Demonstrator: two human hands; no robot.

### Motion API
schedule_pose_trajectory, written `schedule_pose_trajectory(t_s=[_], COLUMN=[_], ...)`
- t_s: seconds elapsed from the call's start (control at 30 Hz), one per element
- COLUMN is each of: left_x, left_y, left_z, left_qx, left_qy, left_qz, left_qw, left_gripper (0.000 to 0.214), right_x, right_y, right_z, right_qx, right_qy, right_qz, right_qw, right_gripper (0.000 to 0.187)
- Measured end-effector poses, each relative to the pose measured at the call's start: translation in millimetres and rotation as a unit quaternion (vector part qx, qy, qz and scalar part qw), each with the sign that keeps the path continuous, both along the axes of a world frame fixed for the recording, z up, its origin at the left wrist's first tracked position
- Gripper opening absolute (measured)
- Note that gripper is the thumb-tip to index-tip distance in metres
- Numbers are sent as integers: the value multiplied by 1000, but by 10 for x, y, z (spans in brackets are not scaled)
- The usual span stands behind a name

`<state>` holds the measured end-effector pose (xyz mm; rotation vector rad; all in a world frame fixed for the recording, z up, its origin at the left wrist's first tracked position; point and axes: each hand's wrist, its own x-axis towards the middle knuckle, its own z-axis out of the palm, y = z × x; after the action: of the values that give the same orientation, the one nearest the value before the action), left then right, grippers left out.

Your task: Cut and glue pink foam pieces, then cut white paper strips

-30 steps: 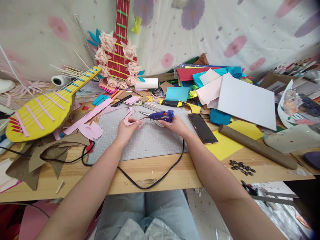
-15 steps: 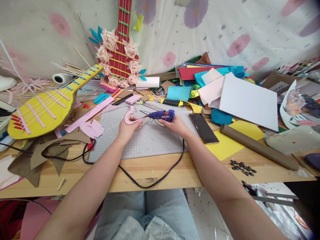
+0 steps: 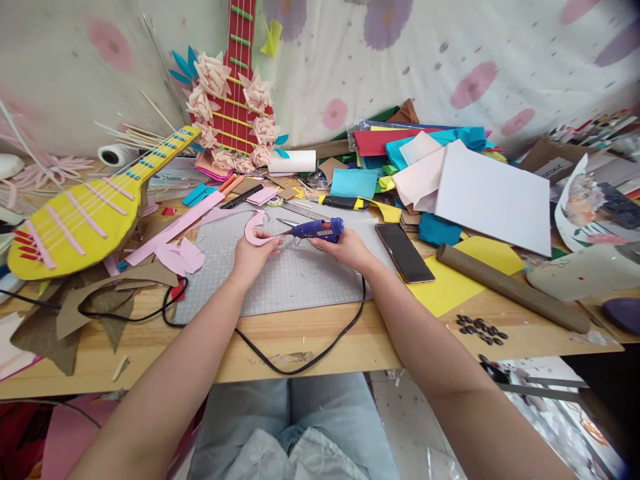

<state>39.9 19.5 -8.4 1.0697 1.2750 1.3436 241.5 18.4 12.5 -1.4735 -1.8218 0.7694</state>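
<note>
My left hand [image 3: 253, 255] pinches a curved pink foam piece [image 3: 253, 231] over the grey cutting mat [image 3: 280, 280]. My right hand [image 3: 345, 249] is wrapped round a blue glue gun [image 3: 315, 231], whose nozzle points left at the pink piece and touches or nearly touches its edge. The gun's black cord [image 3: 300, 363] loops off the mat and over the table's front edge.
A yellow cardboard guitar [image 3: 75, 220] lies at the left and a red one with paper flowers [image 3: 235, 113] stands at the back. A black phone [image 3: 404, 253], a wooden roller [image 3: 510, 288], a white board [image 3: 495, 200], coloured paper sheets and pink offcuts [image 3: 180, 257] crowd the wooden table.
Both hands have shifted slightly left and the glue gun's nozzle stays at the pink piece. The view has tilted a little; nothing was picked up or let go.
</note>
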Motion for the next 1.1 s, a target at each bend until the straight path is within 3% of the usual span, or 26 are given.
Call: schedule_pose_trajectory(t_s=[0.77,1.1], left_x=[14,38], left_y=[20,38], left_z=[-33,-46], left_qx=[8,5], left_qy=[17,30], left_qz=[16,30], left_qw=[1000,999], left_gripper=[32,24], right_x=[-80,-111], right_y=[4,-7], right_z=[-57,-51], right_qx=[7,1], right_qy=[40,64], right_qz=[55,75], right_qw=[998,995], right_gripper=[41,37])
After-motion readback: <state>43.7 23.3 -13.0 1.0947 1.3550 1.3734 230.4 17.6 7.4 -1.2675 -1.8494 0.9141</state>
